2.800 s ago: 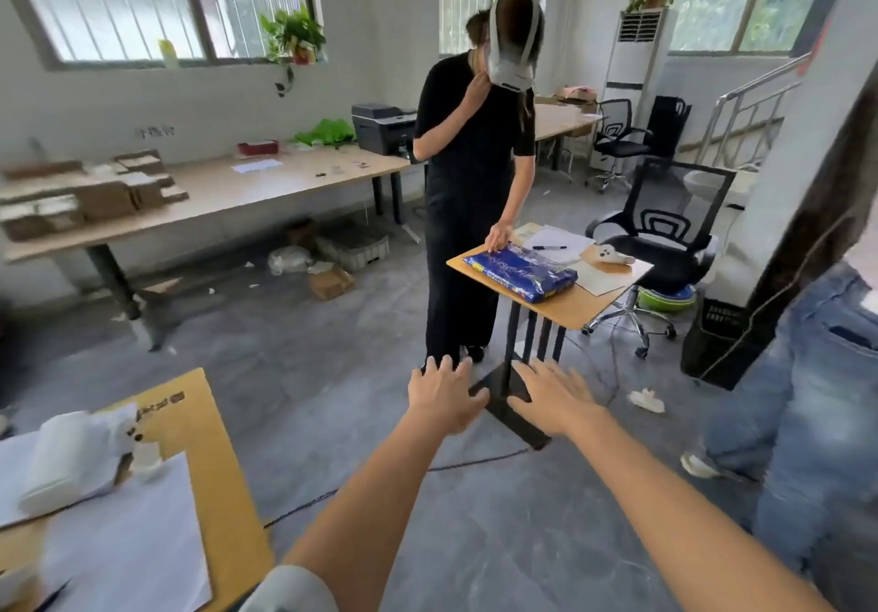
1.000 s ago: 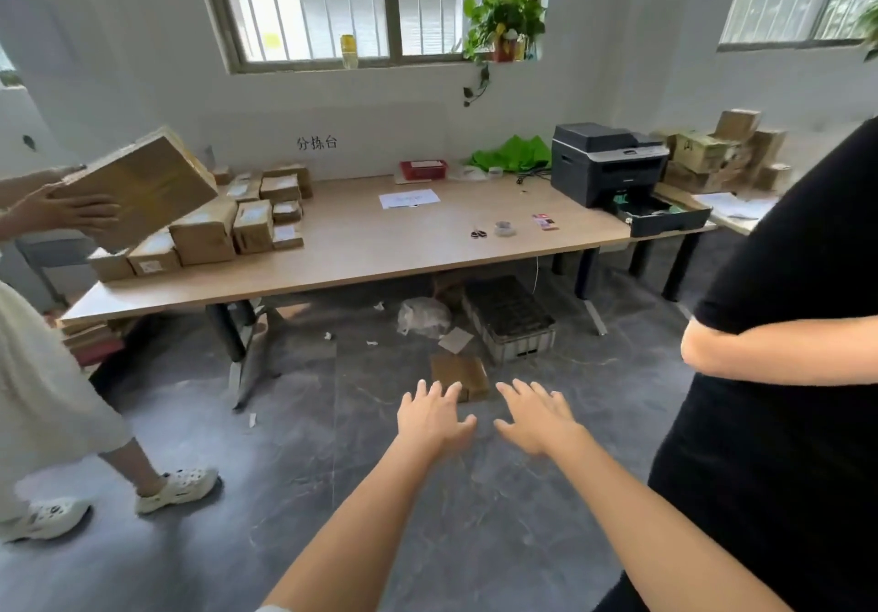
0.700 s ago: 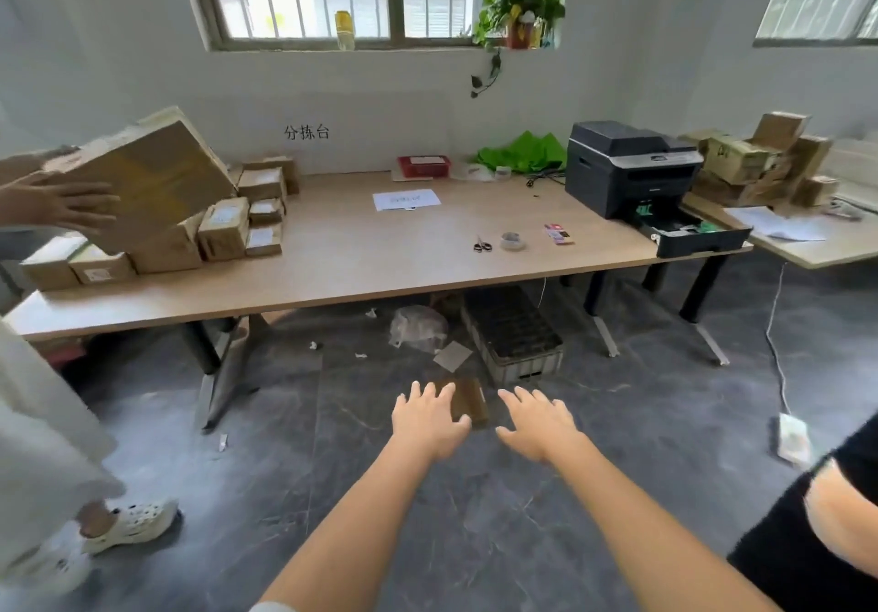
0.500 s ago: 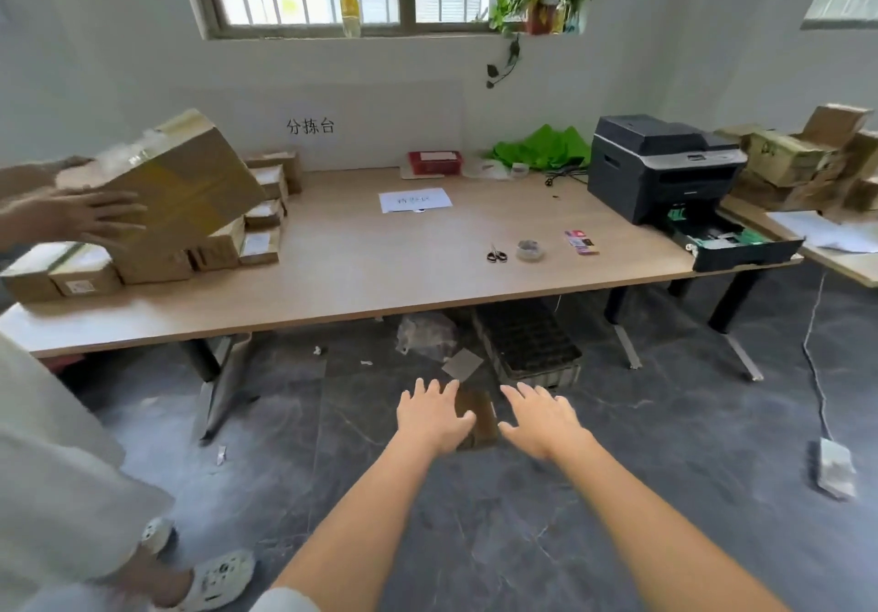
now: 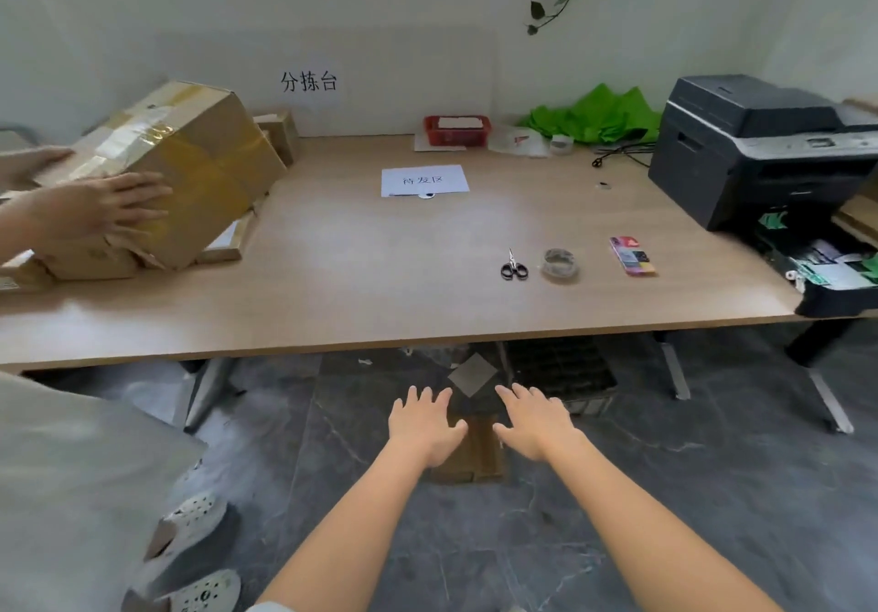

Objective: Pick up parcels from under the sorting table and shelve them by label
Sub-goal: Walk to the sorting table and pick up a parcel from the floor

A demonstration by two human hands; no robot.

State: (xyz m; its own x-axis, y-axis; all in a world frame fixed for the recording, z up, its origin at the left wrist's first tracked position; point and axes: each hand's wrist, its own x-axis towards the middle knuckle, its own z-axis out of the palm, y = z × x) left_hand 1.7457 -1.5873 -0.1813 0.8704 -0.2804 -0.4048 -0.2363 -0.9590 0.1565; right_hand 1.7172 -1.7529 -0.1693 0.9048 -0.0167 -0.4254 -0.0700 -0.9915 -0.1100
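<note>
A flat brown cardboard parcel (image 5: 470, 452) lies on the grey floor (image 5: 665, 493) in front of the sorting table (image 5: 361, 279), showing in the gap between my two hands. My left hand (image 5: 424, 426) hangs over its left edge and my right hand (image 5: 534, 421) over its right edge; whether either touches it I cannot tell. Both hands are spread flat, palms down, fingers apart, holding nothing. Beyond the parcel, under the table, sit one dark crate (image 5: 560, 374) and one loose square of card (image 5: 472, 374). On the tabletop I count one pair of scissors (image 5: 513, 265), one tape roll (image 5: 560, 264), one paper sign (image 5: 424, 180), one red basket (image 5: 457, 130) and one printer (image 5: 765, 151). At the left, another person's hand (image 5: 102, 205) presses on a large taped box (image 5: 190, 160).
</note>
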